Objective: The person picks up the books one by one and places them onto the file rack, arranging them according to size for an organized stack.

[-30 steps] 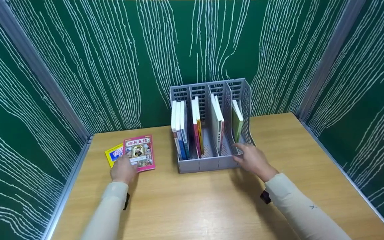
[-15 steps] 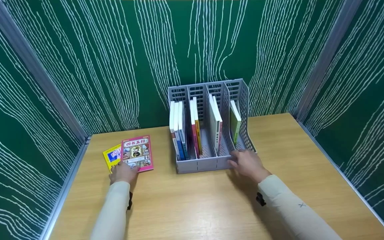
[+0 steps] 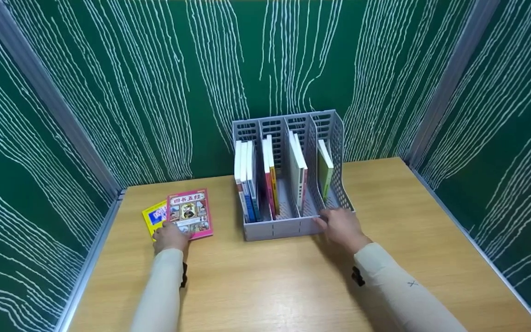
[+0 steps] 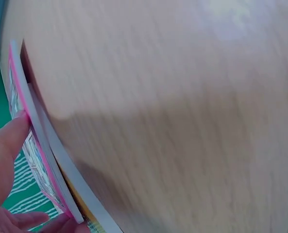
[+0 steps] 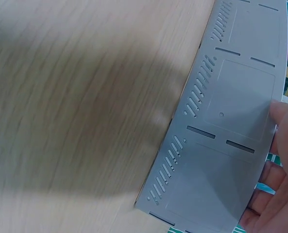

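Note:
My left hand (image 3: 172,237) is at the near left corner of a pink comic-style book (image 3: 190,213), its thumb on the cover and its fingers curled at the left edge, as the left wrist view shows. Partly beneath lies a yellow book (image 3: 156,215) with a blue patch. My right hand (image 3: 342,229) grips the front lip of a grey file rack (image 3: 288,227), thumb outside and fingers over the edge, near the right compartment. Upright books stand in all the rack's compartments, among them a green one (image 3: 326,173) at the right and white-edged ones (image 3: 245,161) at the left.
The wooden table (image 3: 265,286) carries the rack near the back and the two books at the left. Green panels with white wavy lines (image 3: 155,92) enclose the back and sides, joined by grey metal posts (image 3: 58,101).
My right hand has come down onto the rack's front lip and taken hold of it. My left hand has drawn slightly toward the near edge of the books.

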`<state>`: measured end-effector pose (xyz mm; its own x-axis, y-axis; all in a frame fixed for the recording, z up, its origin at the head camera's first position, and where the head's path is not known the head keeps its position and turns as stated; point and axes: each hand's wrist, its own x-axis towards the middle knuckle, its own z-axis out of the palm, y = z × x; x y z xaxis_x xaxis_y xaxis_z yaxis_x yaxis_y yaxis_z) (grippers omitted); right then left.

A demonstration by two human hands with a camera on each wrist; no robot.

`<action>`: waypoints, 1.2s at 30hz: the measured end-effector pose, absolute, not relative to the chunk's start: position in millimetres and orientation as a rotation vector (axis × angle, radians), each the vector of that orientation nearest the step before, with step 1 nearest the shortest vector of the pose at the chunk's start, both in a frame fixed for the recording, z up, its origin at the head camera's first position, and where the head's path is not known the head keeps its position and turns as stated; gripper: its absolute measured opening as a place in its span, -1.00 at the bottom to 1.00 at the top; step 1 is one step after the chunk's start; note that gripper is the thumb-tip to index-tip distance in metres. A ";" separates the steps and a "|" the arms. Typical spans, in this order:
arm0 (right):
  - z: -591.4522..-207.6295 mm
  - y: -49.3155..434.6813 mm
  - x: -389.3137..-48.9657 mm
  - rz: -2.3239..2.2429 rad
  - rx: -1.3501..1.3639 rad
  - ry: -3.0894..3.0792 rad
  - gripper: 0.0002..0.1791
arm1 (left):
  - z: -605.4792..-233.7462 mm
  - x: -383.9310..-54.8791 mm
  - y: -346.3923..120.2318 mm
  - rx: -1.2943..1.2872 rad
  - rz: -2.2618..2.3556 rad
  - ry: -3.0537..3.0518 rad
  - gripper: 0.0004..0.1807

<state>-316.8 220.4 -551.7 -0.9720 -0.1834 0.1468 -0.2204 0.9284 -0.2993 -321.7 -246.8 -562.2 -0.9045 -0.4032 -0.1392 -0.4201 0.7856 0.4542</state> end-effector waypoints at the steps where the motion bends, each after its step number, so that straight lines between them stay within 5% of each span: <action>1: -551.7 220.2 -317.0 0.491 0.305 -2.975 -0.54 | -559.8 -321.7 -247.2 -0.700 0.788 2.914 -0.09; 8: -551.4 221.2 -318.5 0.557 0.280 -3.000 -0.54 | -575.9 -346.0 -269.6 -0.726 1.001 2.759 -0.03; 16: -551.2 220.8 -323.5 0.583 0.228 -3.070 -0.57 | -580.2 -356.4 -287.8 -0.478 1.182 2.691 -0.54; 36: -543.8 222.5 -325.2 0.691 0.157 -3.195 -0.56 | -516.9 -330.0 -270.3 -0.426 1.615 2.633 -0.46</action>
